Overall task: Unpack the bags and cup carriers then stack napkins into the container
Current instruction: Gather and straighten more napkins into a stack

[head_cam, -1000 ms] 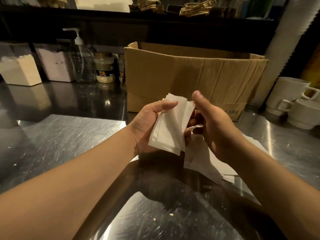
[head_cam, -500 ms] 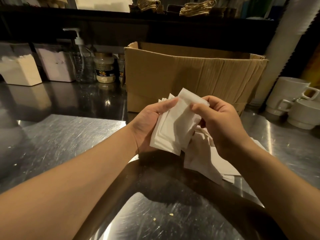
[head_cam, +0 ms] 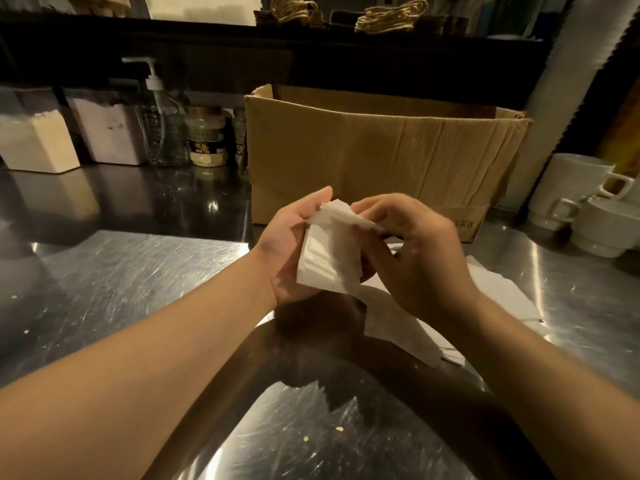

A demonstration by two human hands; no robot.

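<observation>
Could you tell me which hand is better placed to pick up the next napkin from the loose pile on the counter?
Right. The right hand is directly above the loose pile, only pinching the stack's top edge; the left hand cradles it.

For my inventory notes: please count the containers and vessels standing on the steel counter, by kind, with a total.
Cardboard box: 1
White cups: 2
Jars: 2
Pump bottle: 1
Clear tubs: 2
Total: 8
</observation>
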